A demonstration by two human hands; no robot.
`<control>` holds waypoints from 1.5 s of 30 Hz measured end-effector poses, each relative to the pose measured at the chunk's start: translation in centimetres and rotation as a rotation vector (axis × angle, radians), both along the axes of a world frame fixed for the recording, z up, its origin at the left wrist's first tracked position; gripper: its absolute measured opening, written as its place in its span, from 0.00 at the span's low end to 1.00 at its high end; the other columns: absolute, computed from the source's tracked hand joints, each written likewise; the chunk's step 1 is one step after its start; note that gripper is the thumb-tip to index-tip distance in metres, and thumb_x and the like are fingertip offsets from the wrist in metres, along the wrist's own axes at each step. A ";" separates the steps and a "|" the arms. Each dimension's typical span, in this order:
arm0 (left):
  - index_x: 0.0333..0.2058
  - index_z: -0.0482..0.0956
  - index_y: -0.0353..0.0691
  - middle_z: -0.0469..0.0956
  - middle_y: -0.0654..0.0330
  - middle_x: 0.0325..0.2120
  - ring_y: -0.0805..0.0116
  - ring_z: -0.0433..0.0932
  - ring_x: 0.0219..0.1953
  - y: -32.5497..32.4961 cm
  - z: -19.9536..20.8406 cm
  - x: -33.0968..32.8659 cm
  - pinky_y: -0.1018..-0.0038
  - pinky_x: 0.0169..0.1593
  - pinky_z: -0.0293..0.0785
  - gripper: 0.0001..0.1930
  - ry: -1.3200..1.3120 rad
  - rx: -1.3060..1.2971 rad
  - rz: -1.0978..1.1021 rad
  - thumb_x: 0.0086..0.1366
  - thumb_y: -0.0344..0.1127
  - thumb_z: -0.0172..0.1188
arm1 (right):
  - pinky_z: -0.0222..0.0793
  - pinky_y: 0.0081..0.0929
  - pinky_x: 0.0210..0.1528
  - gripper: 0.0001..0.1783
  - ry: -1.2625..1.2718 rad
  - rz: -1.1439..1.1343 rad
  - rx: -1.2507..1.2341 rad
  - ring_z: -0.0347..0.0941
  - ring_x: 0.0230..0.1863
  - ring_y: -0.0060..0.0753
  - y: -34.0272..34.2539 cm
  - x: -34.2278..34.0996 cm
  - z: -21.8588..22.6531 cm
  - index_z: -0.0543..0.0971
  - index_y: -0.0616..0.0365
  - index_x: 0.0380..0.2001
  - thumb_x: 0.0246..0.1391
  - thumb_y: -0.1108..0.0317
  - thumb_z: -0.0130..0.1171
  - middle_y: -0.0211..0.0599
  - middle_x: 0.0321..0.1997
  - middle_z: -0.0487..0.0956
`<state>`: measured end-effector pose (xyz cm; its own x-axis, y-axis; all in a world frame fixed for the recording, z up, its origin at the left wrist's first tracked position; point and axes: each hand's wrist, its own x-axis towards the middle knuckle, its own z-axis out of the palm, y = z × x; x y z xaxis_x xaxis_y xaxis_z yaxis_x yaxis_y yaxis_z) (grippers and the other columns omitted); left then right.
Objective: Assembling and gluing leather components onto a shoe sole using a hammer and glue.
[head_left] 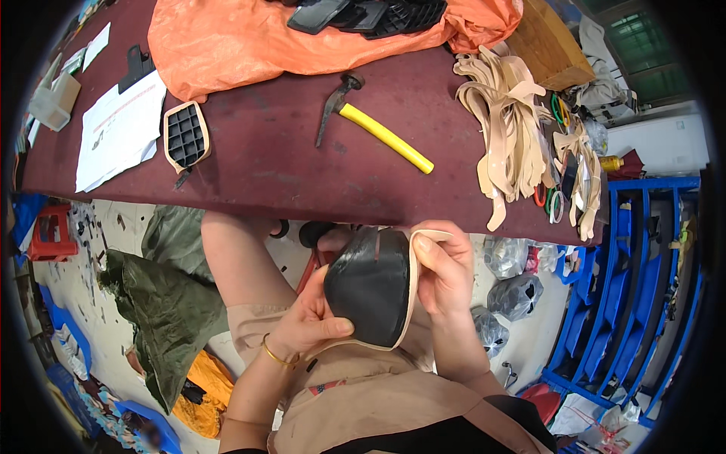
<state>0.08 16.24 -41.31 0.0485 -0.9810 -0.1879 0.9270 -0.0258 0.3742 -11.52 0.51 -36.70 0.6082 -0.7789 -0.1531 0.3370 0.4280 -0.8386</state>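
Over my lap, just off the table's near edge, I hold a smooth black sole piece (368, 291) with a slit at its far end. A thin beige strip (412, 291) runs along its right and near edges. My left hand (316, 314) grips the piece at its left side, thumb on the black face. At the upper right, my right hand (442, 265) pinches the strip's loose end against the edge, thumb on top. On the table lies a similar gridded black piece (187, 135) with a beige strip around its rim. A hammer (386, 138) with a yellow handle lies farther right.
A bundle of beige strips (508, 121) lies at the table's right, near a wooden block (548, 45). Black parts (367, 17) rest on orange sheeting (249, 45). Printed paper (117, 132) lies left. Blue racks (628, 287) stand right; dark green cloth (162, 303) is left of my leg.
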 end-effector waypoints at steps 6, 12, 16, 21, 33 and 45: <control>0.63 0.50 0.41 0.68 0.58 0.52 0.73 0.73 0.48 1.2 -0.3 0.6 0.77 0.48 0.73 0.40 -0.054 -0.010 0.051 0.55 0.20 0.62 | 0.68 0.17 0.26 0.04 -0.008 0.127 0.504 0.73 0.26 0.20 -0.2 0.9 -2.0 0.74 0.58 0.35 0.57 0.71 0.54 0.28 0.29 0.76; 0.65 0.41 0.41 0.65 0.55 0.53 0.65 0.66 0.55 0.5 3.1 1.3 0.71 0.55 0.66 0.44 -0.576 0.177 -0.005 0.54 0.17 0.56 | 0.61 0.21 0.39 0.20 0.008 0.148 0.200 0.66 0.42 0.21 -1.9 -0.6 -5.3 0.66 0.44 0.51 0.57 0.59 0.57 0.31 0.37 0.72; 0.66 0.42 0.43 0.61 0.54 0.52 0.69 0.69 0.47 -2.3 3.2 2.5 0.76 0.47 0.70 0.40 -1.238 -0.027 0.162 0.60 0.20 0.54 | 0.63 0.32 0.57 0.48 -0.014 0.125 -0.377 0.63 0.58 0.34 1.1 2.4 1.4 0.47 0.49 0.65 0.48 0.62 0.67 0.40 0.58 0.66; 0.64 0.51 0.44 0.58 0.52 0.51 0.62 0.61 0.53 -4.0 1.3 0.9 0.68 0.48 0.68 0.44 -0.623 0.165 0.545 0.49 0.25 0.66 | 0.73 0.37 0.50 0.35 -0.101 -0.016 0.033 0.71 0.52 0.37 -0.1 3.1 2.8 0.57 0.53 0.62 0.53 0.69 0.60 0.42 0.57 0.68; 0.38 0.75 0.33 0.72 0.54 0.35 0.63 0.77 0.33 -3.5 2.7 1.0 0.70 0.39 0.77 0.07 -0.821 -0.112 0.887 0.61 0.24 0.56 | 0.78 0.46 0.45 0.25 -0.033 -0.022 0.324 0.73 0.49 0.39 0.4 3.5 0.7 0.59 0.51 0.56 0.57 0.67 0.55 0.42 0.54 0.70; 0.35 0.82 0.36 0.71 0.64 0.28 0.77 0.70 0.29 -4.2 4.4 4.0 0.83 0.31 0.65 0.09 -1.249 0.120 0.810 0.54 0.24 0.64 | 0.64 0.35 0.60 0.29 0.020 0.261 0.290 0.65 0.58 0.34 2.2 1.6 -0.5 0.59 0.56 0.55 0.54 0.68 0.60 0.41 0.57 0.66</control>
